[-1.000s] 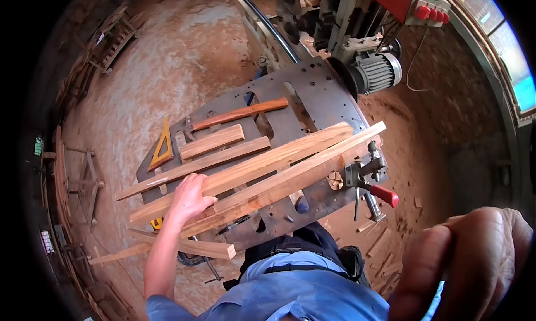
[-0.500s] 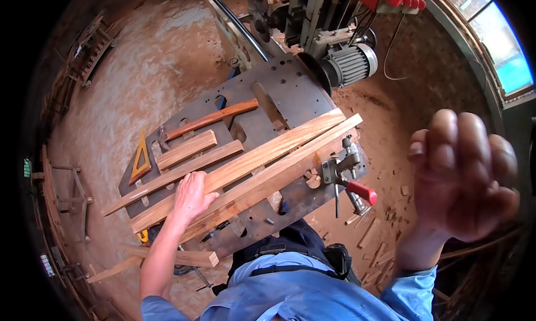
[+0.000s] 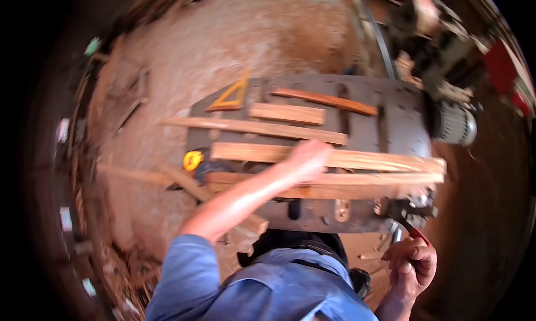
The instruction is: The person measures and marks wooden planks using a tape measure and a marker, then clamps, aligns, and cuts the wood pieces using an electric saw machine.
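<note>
My left hand is closed over a long wooden plank lying across the metal machine table; blur softens its fingers. Just on the near side, a second long plank runs alongside, and the two sit close together at their right ends. At the table's right corner is a clamp with a red handle. My right hand has its fingers curled at the end of that handle, closed on it.
Beyond the planks lie a thin strip, a short block, a reddish strip and a yellow set square. A yellow tape measure is at the left. An electric motor stands beyond the right end.
My view has turned, so the table now lies level. My right hand has come down from the air to the clamp's red handle. My left hand sits farther right along the plank.
</note>
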### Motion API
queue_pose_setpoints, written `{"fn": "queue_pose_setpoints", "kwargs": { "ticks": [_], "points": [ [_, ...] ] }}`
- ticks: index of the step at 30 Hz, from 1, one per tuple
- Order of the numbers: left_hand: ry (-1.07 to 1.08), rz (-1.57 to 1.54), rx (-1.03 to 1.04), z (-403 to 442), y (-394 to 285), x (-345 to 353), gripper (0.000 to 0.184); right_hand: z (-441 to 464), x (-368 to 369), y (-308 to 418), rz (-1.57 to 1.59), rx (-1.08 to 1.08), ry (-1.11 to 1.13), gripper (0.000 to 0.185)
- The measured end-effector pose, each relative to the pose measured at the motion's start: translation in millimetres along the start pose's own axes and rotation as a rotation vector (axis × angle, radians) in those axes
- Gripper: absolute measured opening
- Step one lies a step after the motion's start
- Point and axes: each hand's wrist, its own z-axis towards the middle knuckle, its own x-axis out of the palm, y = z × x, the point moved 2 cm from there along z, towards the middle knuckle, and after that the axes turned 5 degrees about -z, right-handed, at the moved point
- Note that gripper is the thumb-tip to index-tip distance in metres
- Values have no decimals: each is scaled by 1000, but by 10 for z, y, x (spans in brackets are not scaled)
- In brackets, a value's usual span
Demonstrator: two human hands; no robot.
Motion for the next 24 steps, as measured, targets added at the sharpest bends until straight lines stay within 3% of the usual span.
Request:
{"fn": "queue_pose_setpoints", "kwargs": {
  "ticks": [3, 12, 24],
  "points": [
    [-173, 126, 50, 130, 18, 247, 25, -39, 55, -316, -54, 126, 73, 17],
    [-201, -62, 16, 212, -204, 403, 30, 0, 90, -733, -189, 374, 139, 9],
    [-221, -165, 67, 546, -533, 501, 26, 1, 117, -672, -207, 405, 161, 13]
  ]
}}
